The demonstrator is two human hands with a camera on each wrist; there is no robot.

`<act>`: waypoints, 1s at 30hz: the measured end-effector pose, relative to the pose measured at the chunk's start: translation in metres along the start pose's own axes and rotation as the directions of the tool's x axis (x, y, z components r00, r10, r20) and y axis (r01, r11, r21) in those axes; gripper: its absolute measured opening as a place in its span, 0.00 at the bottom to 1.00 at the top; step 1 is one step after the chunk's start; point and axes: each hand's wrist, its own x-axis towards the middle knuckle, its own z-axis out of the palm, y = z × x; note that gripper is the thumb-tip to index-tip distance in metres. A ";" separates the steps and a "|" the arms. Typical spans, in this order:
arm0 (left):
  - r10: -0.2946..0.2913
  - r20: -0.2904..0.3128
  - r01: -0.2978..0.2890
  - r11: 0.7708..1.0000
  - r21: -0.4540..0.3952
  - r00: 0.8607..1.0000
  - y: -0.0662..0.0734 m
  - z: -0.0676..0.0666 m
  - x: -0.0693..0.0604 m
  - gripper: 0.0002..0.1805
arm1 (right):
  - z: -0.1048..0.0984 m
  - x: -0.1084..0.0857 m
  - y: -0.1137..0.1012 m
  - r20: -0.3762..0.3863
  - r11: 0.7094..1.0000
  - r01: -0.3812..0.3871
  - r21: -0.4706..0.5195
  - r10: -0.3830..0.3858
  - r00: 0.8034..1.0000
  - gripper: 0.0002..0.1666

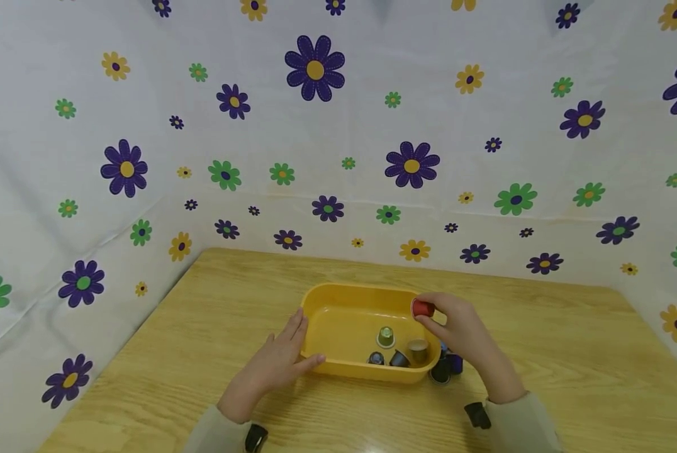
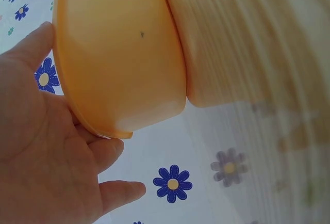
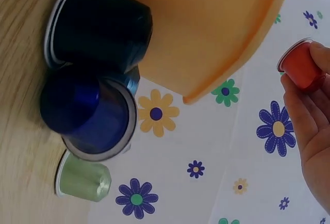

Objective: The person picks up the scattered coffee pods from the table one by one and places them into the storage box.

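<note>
The right hand (image 1: 464, 324) pinches a red capsule (image 1: 423, 307) over the right end of a yellow tub (image 1: 361, 372); the right wrist view also shows this red capsule (image 3: 302, 65) between thumb and fingers. Against the tub's left end rests the left hand (image 1: 276, 360), its fingers extended along the rim and holding no capsule. Inside the tub lie a green capsule (image 1: 386, 336), a tan one (image 1: 418, 350) and two dark ones (image 1: 399, 359). In the left wrist view the left hand (image 2: 46, 146) touches the tub's rim.
Outside the tub's right end, several capsules stand close together on the wooden table (image 1: 570, 352), among them a dark green one (image 3: 100, 25), a blue one (image 3: 87, 111) and a light green one (image 3: 84, 177). A flowered cloth (image 1: 367, 126) hangs behind and beside the table.
</note>
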 end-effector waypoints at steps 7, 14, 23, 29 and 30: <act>-0.004 -0.003 0.004 1.000 0.005 1.000 -0.002 -0.001 0.001 0.45 | 0.007 0.008 0.005 0.018 0.997 -0.065 0.036 0.064 0.998 0.17; -0.014 0.005 0.014 1.000 -0.007 1.000 0.000 -0.002 0.001 0.45 | 0.013 0.010 0.007 0.029 0.993 -0.086 0.084 0.084 0.996 0.17; -0.013 0.002 0.013 1.000 -0.014 1.000 -0.002 -0.001 0.000 0.46 | 0.015 0.009 0.004 0.059 0.985 -0.112 0.129 0.105 0.993 0.17; -0.005 0.006 0.005 1.000 -0.013 1.000 -0.002 -0.001 0.000 0.45 | 0.016 0.009 0.005 0.068 0.984 -0.124 0.126 0.116 0.991 0.16; -0.006 0.007 0.006 1.000 -0.014 1.000 -0.002 -0.002 0.000 0.45 | 0.017 0.009 0.005 0.069 0.984 -0.124 0.125 0.116 0.991 0.16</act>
